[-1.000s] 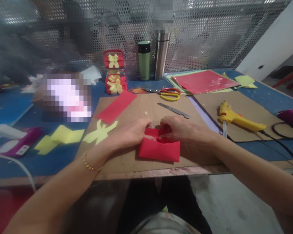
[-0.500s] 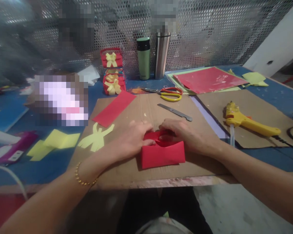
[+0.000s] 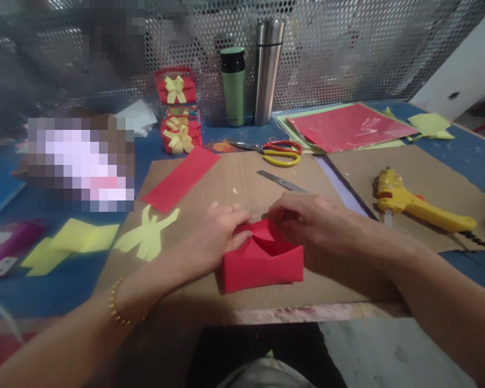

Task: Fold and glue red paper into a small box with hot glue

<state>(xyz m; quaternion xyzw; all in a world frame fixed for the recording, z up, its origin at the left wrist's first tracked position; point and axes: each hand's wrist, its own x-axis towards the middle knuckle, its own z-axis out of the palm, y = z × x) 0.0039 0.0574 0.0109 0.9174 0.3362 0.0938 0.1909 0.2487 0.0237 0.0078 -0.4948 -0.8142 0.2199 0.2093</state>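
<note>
A small red paper box (image 3: 264, 269) sits near the front edge of the cardboard sheet (image 3: 242, 178), its top open and its front wall upright. My left hand (image 3: 218, 231) is closed on the box's back left part, thumb inside and fingers behind. My right hand (image 3: 303, 215) grips the back right side with bent fingers; its fingertips are partly hidden. Left of my left hand lie a yellow paper bow cutout (image 3: 149, 234) and a red paper strip (image 3: 181, 179). A metal blade (image 3: 277, 179) lies just beyond my right hand.
Scissors (image 3: 282, 153) lie at the back of the cardboard. A yellow glue gun (image 3: 424, 207) rests on the right board. Behind stand a green tumbler (image 3: 233, 89), a steel flask (image 3: 269, 75) and red baskets with yellow bows (image 3: 180, 134). Red sheets (image 3: 351, 128) lie back right.
My right hand has shifted back to the box's rear right side and now covers part of the blade. The box's top has opened wider, showing folded flaps inside. The camera view has moved slightly.
</note>
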